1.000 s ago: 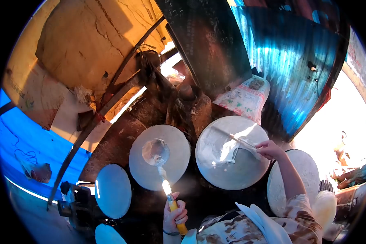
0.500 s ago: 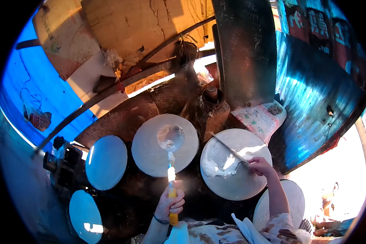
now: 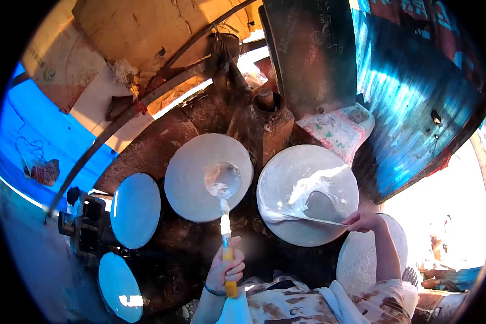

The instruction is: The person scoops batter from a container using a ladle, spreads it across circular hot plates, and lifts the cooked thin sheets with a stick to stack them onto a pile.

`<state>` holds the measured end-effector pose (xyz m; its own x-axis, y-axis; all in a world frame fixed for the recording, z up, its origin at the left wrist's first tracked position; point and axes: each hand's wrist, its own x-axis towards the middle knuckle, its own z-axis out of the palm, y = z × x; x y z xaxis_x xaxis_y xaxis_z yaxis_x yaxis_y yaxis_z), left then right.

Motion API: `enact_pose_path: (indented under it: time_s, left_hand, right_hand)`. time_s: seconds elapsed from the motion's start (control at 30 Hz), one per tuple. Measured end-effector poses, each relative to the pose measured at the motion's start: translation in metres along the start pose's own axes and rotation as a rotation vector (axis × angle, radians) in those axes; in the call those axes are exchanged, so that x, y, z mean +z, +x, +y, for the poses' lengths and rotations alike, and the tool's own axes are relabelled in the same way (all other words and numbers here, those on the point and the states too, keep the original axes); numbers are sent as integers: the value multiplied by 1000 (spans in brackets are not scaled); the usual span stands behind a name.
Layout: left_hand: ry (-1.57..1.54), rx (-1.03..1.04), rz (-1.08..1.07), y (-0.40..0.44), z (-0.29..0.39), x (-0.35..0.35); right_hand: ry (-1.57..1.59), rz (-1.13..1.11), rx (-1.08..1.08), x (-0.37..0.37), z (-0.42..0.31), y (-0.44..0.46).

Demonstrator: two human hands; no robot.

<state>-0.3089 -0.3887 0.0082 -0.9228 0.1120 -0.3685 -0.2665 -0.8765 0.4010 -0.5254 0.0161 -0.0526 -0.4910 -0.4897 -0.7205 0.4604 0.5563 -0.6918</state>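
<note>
Blue tarp (image 3: 81, 146), cardboard (image 3: 140, 32) and corrugated metal (image 3: 410, 108) surround the setup. Left hand (image 3: 227, 267): grip closed around the yellow handle (image 3: 230, 275) of a ladle (image 3: 223, 180), bowl over the left large disc (image 3: 191, 173). Right hand (image 3: 363, 221): grip pinching one end of a thin stick (image 3: 318, 220), which spans the right large disc (image 3: 291, 235), near smeared white paste (image 3: 310, 183). Stick-disc contact: cannot tell.
</note>
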Motion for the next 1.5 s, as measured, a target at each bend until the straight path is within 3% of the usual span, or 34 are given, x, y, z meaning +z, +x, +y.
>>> enact_pose_path:
  time_s: [0.03, 0.1, 0.17, 0.23, 0.3, 0.43, 0.5, 0.6, 0.63, 0.67, 0.7, 0.73, 0.77, 0.8, 0.9, 1.03, 1.17, 1.23, 1.3, 1.37, 1.5]
  left_hand:
    - [-13, -30, -15, 0, -1, -3]
    - [2, -96, -29, 3, 0, -6]
    - [-32, -97, -5, 6, -5, -8]
    - [-87, -133, -72, 7, -9, -10]
    - [-221, -163, -99, 1, -7, -11]
    - [-271, -156, -95, -36, -2, -24]
    - [-328, -132, -92, -58, 1, -33]
    - [-414, -82, -122, -90, 5, -46]
    - [-419, -73, -137, -98, 5, -53]
    - [-420, -43, -120, -108, 5, -60]
    - [-420, -17, -98, -117, 6, -65]
    - [-418, -4, -94, -126, 6, -68]
    - [-422, -2, -90, -134, 6, -73]
    - [-448, 0, -69, -142, 7, -78]
    - [-509, 3, -70, -159, 9, -100]
    - [-579, 4, -92, -178, 12, -116]
    - [-619, -28, -137, -181, 16, -110]
    - [-609, -39, -126, -177, 16, -105]
    - [-630, -67, -76, -171, 17, -101]
    - [-624, -106, -154, -160, 16, -119]
    - [-596, -135, -137, -151, 15, -108]
  right_hand:
    - [62, 8, -38, -9, 11, -22]
    - [190, 250, -107, -28, 64, -25]
    - [593, 434, -331, -12, 53, -11]
    - [505, 492, -240, 14, 41, 7]
    - [402, 296, -212, 49, 36, 7]
    - [331, 165, -179, 103, 52, -7]
    - [471, 29, -314, 136, 55, 25]
    - [695, 84, -322, 230, -10, 72]
    - [756, 86, -415, 261, -20, 101]
    - [764, 262, -306, 293, -41, 119]
    - [824, 269, -360, 317, -52, 127]
    - [757, 440, -391, 338, -56, 143]
    - [776, 591, -290, 353, -63, 149]
    - [826, 589, -272, 361, -58, 145]
    - [978, 510, -230, 365, -28, 106]
    - [932, 571, -234, 359, 34, 44]
    - [1039, 781, -310, 357, 40, 49]
    - [843, 918, -342, 371, 22, 77]
    - [445, 818, -403, 387, 0, 79]
    - [369, 734, -229, 383, -3, 59]
    - [442, 789, -158, 332, 68, 15]
